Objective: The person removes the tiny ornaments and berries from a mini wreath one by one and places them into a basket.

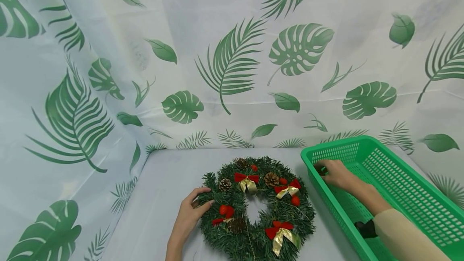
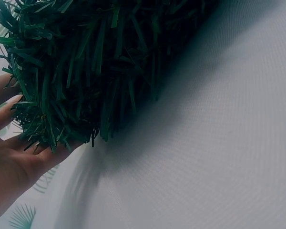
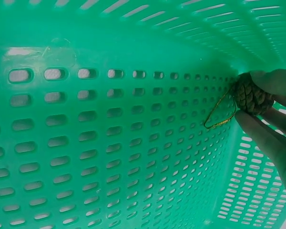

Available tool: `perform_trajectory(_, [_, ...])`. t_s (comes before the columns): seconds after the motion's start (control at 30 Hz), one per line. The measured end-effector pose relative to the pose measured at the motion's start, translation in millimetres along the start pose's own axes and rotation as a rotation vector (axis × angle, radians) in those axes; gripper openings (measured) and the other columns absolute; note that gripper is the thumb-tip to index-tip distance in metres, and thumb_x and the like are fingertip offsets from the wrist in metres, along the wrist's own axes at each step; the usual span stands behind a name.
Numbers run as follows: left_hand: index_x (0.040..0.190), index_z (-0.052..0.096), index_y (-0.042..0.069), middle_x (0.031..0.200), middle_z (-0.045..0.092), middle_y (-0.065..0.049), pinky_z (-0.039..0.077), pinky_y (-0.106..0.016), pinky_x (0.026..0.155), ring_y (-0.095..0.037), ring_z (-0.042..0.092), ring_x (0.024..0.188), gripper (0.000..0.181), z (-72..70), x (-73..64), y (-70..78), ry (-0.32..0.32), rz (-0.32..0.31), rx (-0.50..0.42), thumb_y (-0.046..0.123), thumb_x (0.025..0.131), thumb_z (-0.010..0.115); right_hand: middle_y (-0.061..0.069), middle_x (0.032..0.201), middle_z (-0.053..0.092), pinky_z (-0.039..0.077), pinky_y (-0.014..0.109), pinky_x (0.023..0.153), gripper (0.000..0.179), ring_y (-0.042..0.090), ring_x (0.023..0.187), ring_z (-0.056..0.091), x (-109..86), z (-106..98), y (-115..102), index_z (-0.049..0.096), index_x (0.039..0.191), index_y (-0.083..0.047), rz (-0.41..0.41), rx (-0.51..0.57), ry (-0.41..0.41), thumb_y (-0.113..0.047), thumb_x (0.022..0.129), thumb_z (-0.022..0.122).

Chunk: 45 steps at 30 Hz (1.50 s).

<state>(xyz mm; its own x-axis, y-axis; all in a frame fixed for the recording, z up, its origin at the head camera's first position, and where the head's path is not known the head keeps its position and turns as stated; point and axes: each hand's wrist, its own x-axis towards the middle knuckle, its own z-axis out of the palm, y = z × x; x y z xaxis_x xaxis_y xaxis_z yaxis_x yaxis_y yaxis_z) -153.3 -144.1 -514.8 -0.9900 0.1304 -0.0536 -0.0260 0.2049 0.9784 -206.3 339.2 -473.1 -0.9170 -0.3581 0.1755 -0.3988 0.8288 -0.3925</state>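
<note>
A green Christmas wreath (image 1: 217, 237) with red-and-gold bows, pine cones and red berries lies on the table. My left hand (image 1: 189, 212) grips its left edge, thumb and fingers on either side of a tuft of needles; in the left wrist view some fingertips of that hand (image 2: 19, 162) vanish among the needles. Inside the green basket (image 1: 340, 212), near its far left corner, my right hand (image 1: 337, 173) pinches a brown pine cone (image 3: 252, 95) between thumb and fingers. From the cone hangs a loop of gold string (image 3: 219, 123).
The basket's tall perforated walls surround the right hand; its left rim (image 1: 328, 196) stands close to the wreath's right side. A white cloth covers the table (image 1: 148, 208). Leaf-printed sheets (image 1: 232, 124) hang behind and at the left.
</note>
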Motion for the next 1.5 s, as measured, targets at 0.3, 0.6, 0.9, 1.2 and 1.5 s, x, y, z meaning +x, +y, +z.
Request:
perform_trajectory(0.3, [0.131, 0.066, 0.016, 0.152, 0.050, -0.017, 0.055, -0.046, 0.092, -0.038, 0.063, 0.124, 0.041, 0.0, 0.4, -1.3, 0.006, 0.005, 0.010, 0.027, 0.093, 0.078, 0.021, 0.094, 0.073, 0.059, 0.039, 0.066, 0.025, 0.033, 0.078, 0.072, -1.3, 0, -2, 0.071, 0.105, 0.011, -0.001, 0.004, 0.011, 0.012, 0.081, 0.073])
perform_trajectory(0.6, [0.131, 0.066, 0.016, 0.153, 0.049, -0.017, 0.055, -0.042, 0.088, -0.034, 0.067, 0.118, 0.042, 0.2, 0.1, -1.1, 0.005, 0.005, 0.002, 0.026, 0.093, 0.078, 0.022, 0.096, 0.073, 0.059, 0.040, 0.066, 0.025, 0.034, 0.080, 0.072, -2.6, 0, -3, 0.072, 0.104, 0.008, 0.007, -0.015, 0.020, 0.010, 0.080, 0.075])
perform_trajectory(0.9, [0.131, 0.067, 0.018, 0.153, 0.049, -0.016, 0.055, -0.045, 0.090, -0.035, 0.065, 0.121, 0.042, 0.5, -1.7, 0.7, 0.018, -0.005, 0.003, 0.028, 0.092, 0.079, 0.022, 0.097, 0.074, 0.059, 0.040, 0.066, 0.026, 0.032, 0.079, 0.073, -4.2, -5, -5, 0.073, 0.104, 0.008, -0.013, -0.009, 0.023, 0.010, 0.078, 0.078])
perform_trajectory(1.2, [0.130, 0.067, 0.018, 0.152, 0.051, -0.014, 0.054, -0.047, 0.093, -0.038, 0.061, 0.127, 0.041, -0.2, -0.7, 1.2, 0.009, -0.005, 0.012, 0.029, 0.092, 0.079, 0.022, 0.099, 0.074, 0.059, 0.040, 0.066, 0.025, 0.034, 0.080, 0.073, -6.9, -14, -7, 0.074, 0.102, 0.004, -0.015, -0.034, 0.039, 0.004, 0.078, 0.081])
perform_trajectory(1.5, [0.132, 0.066, 0.017, 0.158, 0.043, -0.018, 0.054, -0.052, 0.096, -0.046, 0.054, 0.134, 0.042, -3.7, 2.9, 2.8, -0.044, -0.006, 0.001, 0.025, 0.093, 0.078, 0.023, 0.100, 0.074, 0.059, 0.042, 0.067, 0.029, 0.036, 0.081, 0.073, -12.4, -28, -19, 0.073, 0.105, 0.007, -0.025, -0.032, 0.052, 0.003, 0.079, 0.083])
